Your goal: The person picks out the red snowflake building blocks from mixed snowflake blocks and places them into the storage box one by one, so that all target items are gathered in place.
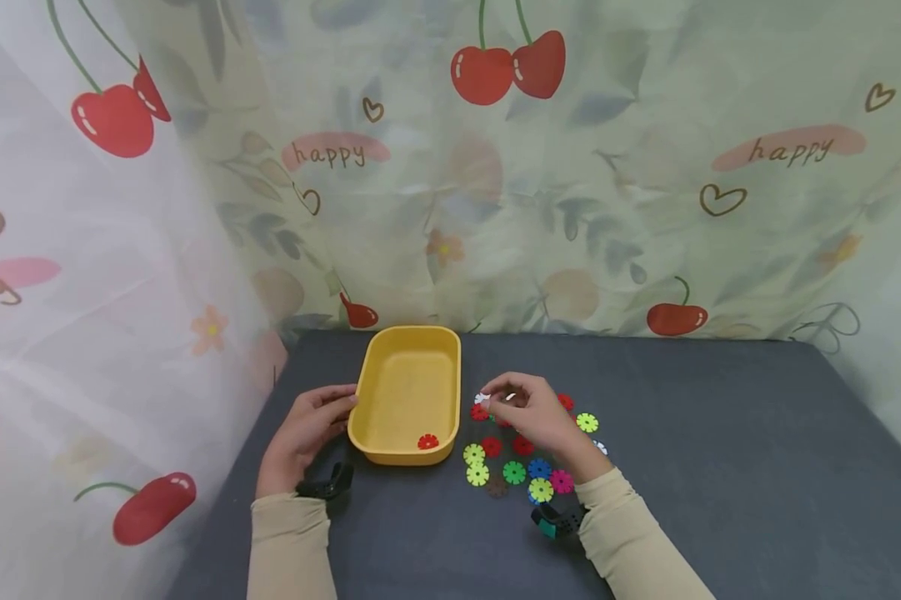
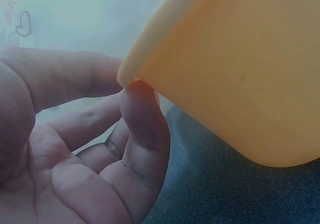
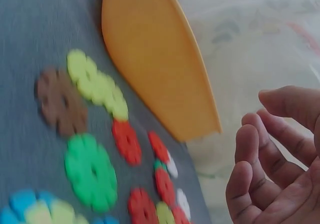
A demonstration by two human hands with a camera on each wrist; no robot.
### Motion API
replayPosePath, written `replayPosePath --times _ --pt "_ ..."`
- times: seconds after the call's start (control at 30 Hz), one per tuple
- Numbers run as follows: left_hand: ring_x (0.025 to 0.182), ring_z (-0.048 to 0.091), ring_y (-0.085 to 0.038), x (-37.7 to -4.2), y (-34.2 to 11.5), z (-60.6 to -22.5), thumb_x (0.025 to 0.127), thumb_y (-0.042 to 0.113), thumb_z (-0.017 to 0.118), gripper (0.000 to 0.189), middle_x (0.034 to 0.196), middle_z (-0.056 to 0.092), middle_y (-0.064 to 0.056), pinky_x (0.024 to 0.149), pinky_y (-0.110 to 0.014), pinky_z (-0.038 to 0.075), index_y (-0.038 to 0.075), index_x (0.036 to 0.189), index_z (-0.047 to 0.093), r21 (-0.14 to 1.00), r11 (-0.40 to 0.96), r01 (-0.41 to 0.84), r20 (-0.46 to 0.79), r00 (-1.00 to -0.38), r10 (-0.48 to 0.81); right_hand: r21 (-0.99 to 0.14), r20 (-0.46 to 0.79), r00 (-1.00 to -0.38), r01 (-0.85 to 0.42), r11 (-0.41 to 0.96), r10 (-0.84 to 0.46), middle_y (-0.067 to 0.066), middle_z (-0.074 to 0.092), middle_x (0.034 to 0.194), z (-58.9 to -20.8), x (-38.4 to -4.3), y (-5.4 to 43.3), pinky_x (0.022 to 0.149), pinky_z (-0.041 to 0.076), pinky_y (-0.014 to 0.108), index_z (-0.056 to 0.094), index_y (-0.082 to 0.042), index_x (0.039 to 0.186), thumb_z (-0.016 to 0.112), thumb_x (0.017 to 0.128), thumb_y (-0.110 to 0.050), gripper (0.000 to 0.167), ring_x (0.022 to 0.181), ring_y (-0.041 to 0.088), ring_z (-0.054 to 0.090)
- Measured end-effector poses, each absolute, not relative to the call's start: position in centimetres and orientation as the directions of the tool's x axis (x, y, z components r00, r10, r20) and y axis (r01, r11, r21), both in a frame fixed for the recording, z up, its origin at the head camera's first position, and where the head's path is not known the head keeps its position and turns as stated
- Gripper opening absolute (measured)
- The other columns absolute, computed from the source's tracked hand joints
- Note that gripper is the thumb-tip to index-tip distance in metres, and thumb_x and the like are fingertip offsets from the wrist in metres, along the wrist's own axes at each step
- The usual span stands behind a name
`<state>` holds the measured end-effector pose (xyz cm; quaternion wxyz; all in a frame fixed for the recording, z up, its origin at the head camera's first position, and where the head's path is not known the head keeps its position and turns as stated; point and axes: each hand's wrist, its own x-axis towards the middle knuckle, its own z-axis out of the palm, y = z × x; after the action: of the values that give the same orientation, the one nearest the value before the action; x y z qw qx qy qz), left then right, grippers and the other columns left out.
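A yellow plastic tray [image 1: 411,387] stands on the dark table, with one red notched disc [image 1: 428,442] at its near end. My left hand [image 1: 307,429] pinches the tray's left rim; in the left wrist view a fingertip [image 2: 142,106] presses up under the lip. To the right of the tray, my right hand [image 1: 538,417] hovers over scattered snowflake discs, among them a green disc [image 1: 513,472] and a brown disc [image 3: 61,101]. Its fingers are loosely bent, thumb apart from them, with nothing between them in the right wrist view. The hand hides some discs.
More discs lie near the right wrist, including a pink disc [image 1: 562,481] and a yellow-green disc [image 1: 588,422]. A cherry-print curtain [image 1: 510,208] hangs along the table's back edge, and another stretch [image 1: 120,350] hangs on the left.
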<state>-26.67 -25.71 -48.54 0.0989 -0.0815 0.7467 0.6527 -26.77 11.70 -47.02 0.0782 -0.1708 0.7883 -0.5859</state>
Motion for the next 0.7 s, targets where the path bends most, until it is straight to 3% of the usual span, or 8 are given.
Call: replayPosePath --times 0.23,0.47,0.7 --pt "0.107 0.070 -0.017 -26.7 -25.8 -48.5 0.107 0.024 0.065 0.045 0.142 0.065 -0.019 0.088 -0.025 0.060 0.002 0.147 0.061 0.956 0.133 -0.263 -0.265 -0.964 -0.001 -0.935 0.101 -0.949 -0.194 0.299 -0.298 0.017 0.072 0.113 -47.2 -27.3 15.2 0.081 0.060 0.046 0.071 0.000 0.124 0.072 0.102 -0.020 0.029 0.097 0.044 0.070" --pt "0.106 0.070 -0.015 -26.7 -25.9 -48.5 0.107 0.026 0.067 0.049 0.141 0.066 -0.019 0.088 -0.024 0.060 0.001 0.148 0.059 0.960 0.128 -0.248 -0.252 -0.968 0.013 -0.931 0.084 -0.973 -0.153 0.330 -0.214 0.018 0.070 0.117 -47.0 -27.9 18.1 0.081 0.058 0.046 0.071 -0.006 0.126 0.074 0.102 -0.026 0.031 0.102 0.041 0.069" --pt "0.106 0.070 -0.015 -26.8 -25.9 -48.7 0.106 0.025 0.068 0.048 0.141 0.065 -0.019 0.088 -0.024 0.060 0.002 0.147 0.060 0.959 0.125 -0.256 -0.258 -0.966 0.002 -0.911 0.056 -0.988 -0.110 0.397 -0.144 0.019 0.068 0.119 -47.9 -28.1 20.3 0.082 0.059 0.041 0.064 0.000 0.137 0.071 0.103 -0.023 0.041 0.106 0.038 0.070"
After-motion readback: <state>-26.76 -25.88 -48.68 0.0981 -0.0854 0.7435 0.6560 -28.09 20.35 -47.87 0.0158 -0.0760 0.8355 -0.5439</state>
